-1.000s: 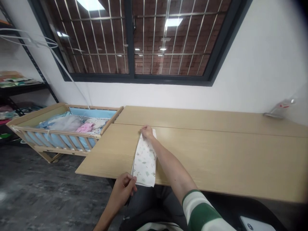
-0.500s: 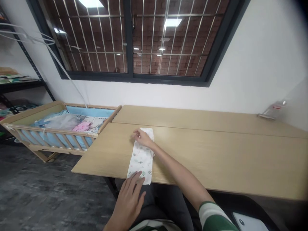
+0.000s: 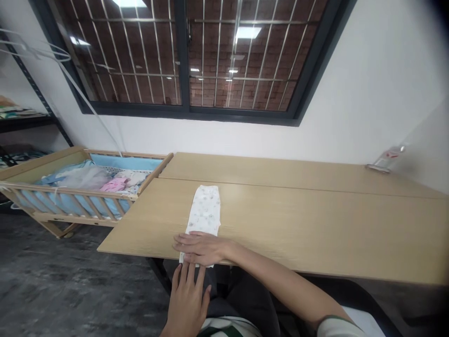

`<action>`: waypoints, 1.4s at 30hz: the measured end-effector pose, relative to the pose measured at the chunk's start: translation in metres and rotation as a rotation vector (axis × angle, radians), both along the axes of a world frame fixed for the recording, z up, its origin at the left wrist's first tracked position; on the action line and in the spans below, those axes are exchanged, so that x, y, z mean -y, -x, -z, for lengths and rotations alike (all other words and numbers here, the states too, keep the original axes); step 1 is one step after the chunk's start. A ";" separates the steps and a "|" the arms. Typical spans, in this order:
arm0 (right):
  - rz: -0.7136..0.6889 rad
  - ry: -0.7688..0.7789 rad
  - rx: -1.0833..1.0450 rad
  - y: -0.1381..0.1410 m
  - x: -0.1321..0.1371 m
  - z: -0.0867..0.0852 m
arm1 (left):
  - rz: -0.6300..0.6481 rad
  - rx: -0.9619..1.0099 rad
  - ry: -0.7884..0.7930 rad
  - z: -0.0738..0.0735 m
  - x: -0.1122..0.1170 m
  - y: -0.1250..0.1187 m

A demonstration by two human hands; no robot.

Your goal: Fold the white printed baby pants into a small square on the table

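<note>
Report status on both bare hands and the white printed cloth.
Right hand flat across white printed cloth; left hand open at its near end. Cloth lying lengthwise on pale wood-grain tabletop. Only hands covering it.

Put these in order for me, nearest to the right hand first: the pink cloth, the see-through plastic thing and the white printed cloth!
1. White printed cloth: nearest, on the table, partly under the right hand.
2. Pink cloth: off to the left, in the wooden crib.
3. See-through plastic thing: farthest, at the table's far right, by the wall.
</note>
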State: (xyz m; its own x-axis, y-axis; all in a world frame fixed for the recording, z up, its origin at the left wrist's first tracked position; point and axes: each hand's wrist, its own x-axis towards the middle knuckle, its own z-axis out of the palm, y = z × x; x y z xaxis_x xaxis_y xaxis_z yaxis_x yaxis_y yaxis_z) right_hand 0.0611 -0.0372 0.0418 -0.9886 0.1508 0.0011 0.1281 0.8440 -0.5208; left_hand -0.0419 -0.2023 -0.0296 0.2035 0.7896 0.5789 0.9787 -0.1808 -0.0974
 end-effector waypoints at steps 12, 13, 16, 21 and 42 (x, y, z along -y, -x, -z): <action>0.355 -0.140 0.080 0.001 -0.121 0.015 | -0.012 0.039 0.043 -0.009 -0.001 -0.001; 0.390 -0.146 0.080 0.001 -0.131 0.017 | -0.014 0.054 0.034 -0.010 -0.002 -0.002; 0.476 -0.158 0.055 0.002 -0.157 0.022 | -0.020 0.093 0.017 -0.012 -0.002 -0.004; 0.550 -0.191 0.004 0.001 -0.192 0.028 | -0.024 0.084 0.015 -0.007 -0.004 -0.004; 0.646 -0.451 -0.158 -0.082 -0.178 0.005 | 0.136 0.199 0.086 -0.017 -0.038 -0.060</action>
State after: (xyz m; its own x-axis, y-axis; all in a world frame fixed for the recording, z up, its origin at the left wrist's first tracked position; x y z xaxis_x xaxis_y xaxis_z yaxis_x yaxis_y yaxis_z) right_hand 0.1436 0.1404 0.0368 -0.6890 0.6449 0.3308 0.6168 0.7614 -0.1997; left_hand 0.0184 -0.1639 -0.0130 0.2003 0.8106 0.5502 0.9431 -0.3117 0.1158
